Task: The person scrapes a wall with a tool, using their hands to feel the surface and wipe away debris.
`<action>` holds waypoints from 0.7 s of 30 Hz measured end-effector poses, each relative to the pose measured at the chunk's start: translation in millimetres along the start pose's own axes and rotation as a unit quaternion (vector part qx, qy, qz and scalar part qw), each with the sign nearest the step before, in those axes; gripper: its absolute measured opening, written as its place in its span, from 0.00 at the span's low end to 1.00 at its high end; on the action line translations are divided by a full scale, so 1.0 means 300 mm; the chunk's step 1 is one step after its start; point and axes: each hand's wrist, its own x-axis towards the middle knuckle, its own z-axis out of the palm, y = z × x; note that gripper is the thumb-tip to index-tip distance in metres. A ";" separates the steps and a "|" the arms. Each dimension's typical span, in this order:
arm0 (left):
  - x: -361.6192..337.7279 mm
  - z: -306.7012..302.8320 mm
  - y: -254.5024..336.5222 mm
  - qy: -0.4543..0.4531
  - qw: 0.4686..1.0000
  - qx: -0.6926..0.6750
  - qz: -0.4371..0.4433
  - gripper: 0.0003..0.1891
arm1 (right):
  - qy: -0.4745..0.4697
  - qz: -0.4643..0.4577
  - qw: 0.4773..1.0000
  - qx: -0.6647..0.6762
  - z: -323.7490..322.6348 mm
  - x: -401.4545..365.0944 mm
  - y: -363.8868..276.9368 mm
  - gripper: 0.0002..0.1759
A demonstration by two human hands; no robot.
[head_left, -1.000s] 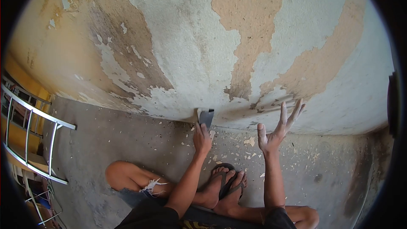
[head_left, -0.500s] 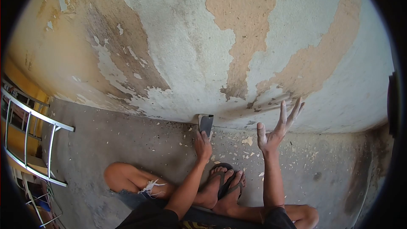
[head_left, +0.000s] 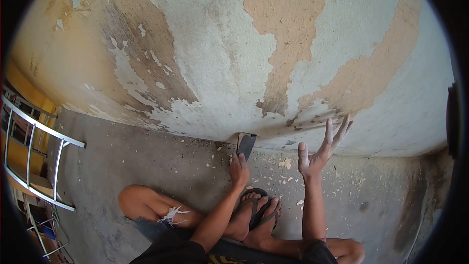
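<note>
My left hand (head_left: 239, 170) grips a dark, flat, rectangular scraper (head_left: 246, 145), its far end right at the foot of the wall (head_left: 220, 83). Pale paint on this wall is peeling, with bare tan and brown patches showing. My right hand (head_left: 315, 159) is raised near the lower wall, fingers spread and nothing in it. Whitish dust coats its fingers and thumb. Below and between my hands are my feet in dark flip-flops (head_left: 259, 210).
Paint flakes (head_left: 286, 164) lie scattered over the grey concrete floor (head_left: 146, 156), mostly along the wall base. A metal ladder (head_left: 31, 161) is at the left, beside a yellow wall. A dark stained corner (head_left: 420, 200) is at the right.
My left hand and the scraper have shifted slightly to the right along the wall base, and the scraper is more slanted. My right hand stays raised and spread.
</note>
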 end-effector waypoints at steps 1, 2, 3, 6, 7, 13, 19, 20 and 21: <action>-0.001 -0.017 0.055 -0.003 1.000 0.000 -0.005 0.27 | 0.001 0.006 1.000 0.005 -0.005 -0.008 -0.005 0.45; 0.006 -0.032 0.112 -0.032 0.999 -0.040 -0.009 0.27 | -0.006 0.010 1.000 0.005 -0.013 -0.017 -0.004 0.45; 0.025 -0.050 0.174 -0.058 0.995 -0.082 -0.008 0.28 | -0.003 0.011 1.000 0.004 -0.012 -0.013 0.002 0.45; 0.057 -0.063 0.238 -0.040 0.996 -0.076 0.015 0.28 | 0.001 0.013 1.000 0.003 -0.009 -0.009 0.013 0.45; 0.059 -0.047 0.207 -0.039 0.996 -0.076 0.018 0.28 | 0.000 0.014 1.000 0.001 -0.008 -0.009 0.014 0.45; -0.006 0.000 0.034 -0.055 0.998 0.027 -0.019 0.28 | -0.003 0.000 1.000 -0.005 -0.007 -0.002 -0.006 0.46; 0.021 -0.042 0.242 -0.103 0.989 -0.106 -0.008 0.28 | 0.002 0.019 1.000 0.000 -0.013 -0.004 0.014 0.45; 0.031 -0.047 0.285 -0.051 0.992 -0.108 0.042 0.28 | 0.001 0.023 1.000 -0.001 -0.015 -0.009 0.017 0.45; 0.037 -0.050 0.302 0.004 0.990 -0.110 0.092 0.27 | 0.001 0.019 1.000 0.000 -0.014 -0.010 0.019 0.45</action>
